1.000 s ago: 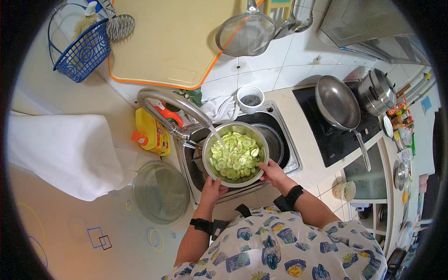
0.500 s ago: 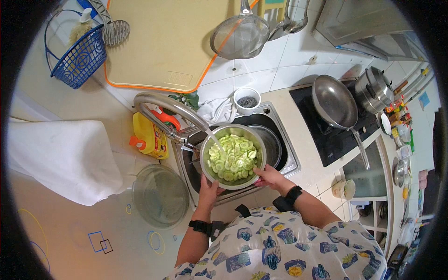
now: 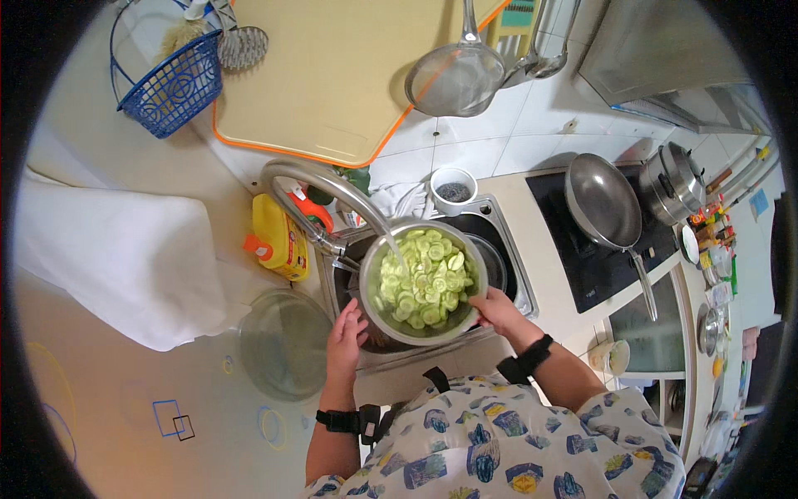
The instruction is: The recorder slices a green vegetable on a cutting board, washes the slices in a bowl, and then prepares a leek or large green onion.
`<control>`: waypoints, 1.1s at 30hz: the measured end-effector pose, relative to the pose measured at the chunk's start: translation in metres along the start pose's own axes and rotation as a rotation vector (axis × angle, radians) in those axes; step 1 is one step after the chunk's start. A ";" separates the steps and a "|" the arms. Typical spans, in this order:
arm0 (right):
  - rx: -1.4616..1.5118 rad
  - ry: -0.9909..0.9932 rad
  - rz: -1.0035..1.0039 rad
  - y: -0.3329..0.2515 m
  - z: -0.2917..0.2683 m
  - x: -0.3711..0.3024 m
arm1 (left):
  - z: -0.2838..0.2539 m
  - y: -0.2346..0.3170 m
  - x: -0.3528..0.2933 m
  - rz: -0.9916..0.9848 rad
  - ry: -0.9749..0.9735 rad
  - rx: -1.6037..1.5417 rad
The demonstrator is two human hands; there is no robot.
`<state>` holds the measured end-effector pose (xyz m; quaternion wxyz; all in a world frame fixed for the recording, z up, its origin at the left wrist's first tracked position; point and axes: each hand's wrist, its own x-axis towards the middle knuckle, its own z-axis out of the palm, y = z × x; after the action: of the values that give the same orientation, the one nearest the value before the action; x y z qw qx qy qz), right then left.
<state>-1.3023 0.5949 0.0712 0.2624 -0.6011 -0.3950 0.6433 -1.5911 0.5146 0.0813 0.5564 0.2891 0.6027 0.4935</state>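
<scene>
A round metal bowl (image 3: 477,264) hangs over the sink (image 3: 522,287), tipped slightly and full of pale green cucumber slices (image 3: 426,281). Water runs into it from the curved faucet (image 3: 332,183). My right hand (image 3: 497,311) grips the bowl's rim at its lower right, thumb on top and the other fingers hidden underneath. Just off the bowl's lower left is my left hand (image 3: 346,334), its fingers apart and holding nothing. Behind the bowl, a dark round pan or basin (image 3: 490,259) shows in the sink.
A large clear glass bowl (image 3: 278,349) stands left of the sink, below a yellow jug (image 3: 280,237). A small white cup (image 3: 454,190) sits at the sink's back edge. On the cooktop (image 3: 573,270) at right rests a frying pan (image 3: 605,200). A strainer (image 3: 455,81) hangs above.
My left hand has let go of the bowl and moved left, its fingers spreading. The right hand keeps its hold. The bowl has tilted a little, and the whole view has shifted slightly.
</scene>
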 end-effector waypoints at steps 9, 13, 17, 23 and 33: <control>0.112 -0.096 0.056 0.011 -0.003 0.009 | 0.001 -0.014 0.015 0.016 0.031 -0.029; 0.067 -0.030 0.086 0.007 -0.002 0.009 | 0.005 -0.016 0.016 0.027 0.055 0.037; 0.060 -0.082 0.087 0.006 0.001 0.002 | 0.006 -0.028 0.021 0.081 -0.008 -0.072; 0.057 -0.091 0.115 0.025 -0.004 0.011 | 0.016 -0.034 0.019 -0.076 -0.089 0.053; 0.020 -0.039 0.149 0.033 -0.004 0.005 | 0.037 -0.033 0.007 -0.202 -0.010 0.049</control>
<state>-1.2948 0.5818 0.0414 0.2119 -0.6137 -0.3477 0.6765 -1.5511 0.5197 0.0525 0.5992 0.2428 0.6379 0.4184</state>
